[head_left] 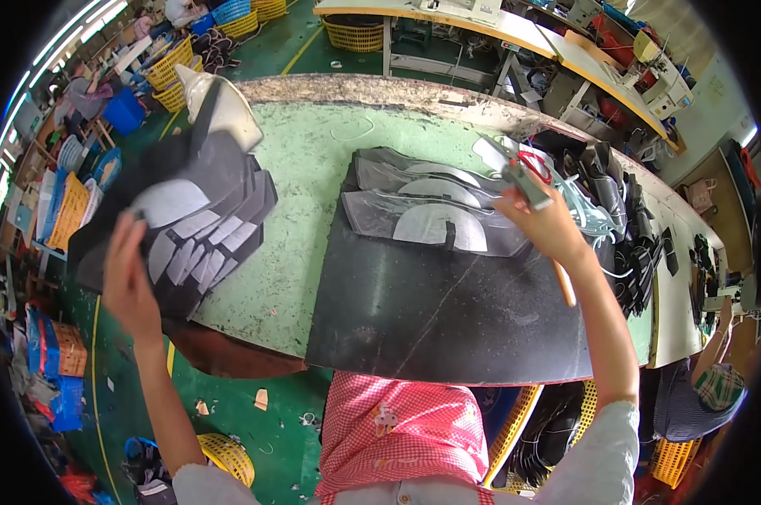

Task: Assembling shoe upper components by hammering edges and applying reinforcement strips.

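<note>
In the upper right, the right hand (550, 223) pinched a tool (527, 188) best kept off the panels (439, 223), the left hand (132, 282) unclear in grip.

The worktop (304, 210), at the centre of the frame, had a matt green surface, scuffed and stained; its far edge (355, 85), upper centre, was rough and worn. The board (431, 311), lower centre, was smooth and black, with a dull sheen and pale scratches. The stacked panels (250, 195), left, were matt black with smooth pale patches (172, 202). The tool (527, 185), right of centre, looked metallic; the stick (564, 283) below it looked wooden. The apron (405, 442), bottom centre, was checked cloth. The basket (359, 36), top centre, was latticed plastic.
</note>
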`<state>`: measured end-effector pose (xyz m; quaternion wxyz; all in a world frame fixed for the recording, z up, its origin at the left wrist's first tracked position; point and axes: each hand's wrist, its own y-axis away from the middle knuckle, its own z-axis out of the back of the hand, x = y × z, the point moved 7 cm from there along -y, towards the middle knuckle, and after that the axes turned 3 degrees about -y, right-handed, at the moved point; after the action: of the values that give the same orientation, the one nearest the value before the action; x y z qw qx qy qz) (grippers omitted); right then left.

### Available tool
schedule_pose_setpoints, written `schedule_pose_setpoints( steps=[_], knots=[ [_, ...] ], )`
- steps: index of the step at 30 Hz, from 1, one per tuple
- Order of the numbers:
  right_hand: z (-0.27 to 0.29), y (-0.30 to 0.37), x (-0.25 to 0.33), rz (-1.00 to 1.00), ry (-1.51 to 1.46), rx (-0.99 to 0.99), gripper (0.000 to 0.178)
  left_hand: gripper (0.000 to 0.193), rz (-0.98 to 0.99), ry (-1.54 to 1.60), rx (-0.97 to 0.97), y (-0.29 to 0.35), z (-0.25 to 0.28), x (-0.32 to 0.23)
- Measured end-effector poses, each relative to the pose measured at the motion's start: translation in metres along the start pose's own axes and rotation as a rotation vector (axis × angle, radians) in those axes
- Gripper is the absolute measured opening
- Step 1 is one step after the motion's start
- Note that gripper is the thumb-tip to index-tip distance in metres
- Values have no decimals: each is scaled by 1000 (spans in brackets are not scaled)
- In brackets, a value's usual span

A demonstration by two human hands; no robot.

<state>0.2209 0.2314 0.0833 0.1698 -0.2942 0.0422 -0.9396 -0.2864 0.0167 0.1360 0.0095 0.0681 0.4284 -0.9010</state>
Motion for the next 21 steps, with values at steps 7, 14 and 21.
schedule_pose_setpoints(
  steps=[7,14,21],
  knots=[
    [-73,-40,7,168,121,27,66,35,-91,473,250,5,-111,-126],
    [-71,-32,53,193,14,-12,48,62,-322,464,349,-11,-229,-235],
    [-108,-58,-10,5,89,232,67,32,-209,955,672,11,-180,-299]
  ],
)
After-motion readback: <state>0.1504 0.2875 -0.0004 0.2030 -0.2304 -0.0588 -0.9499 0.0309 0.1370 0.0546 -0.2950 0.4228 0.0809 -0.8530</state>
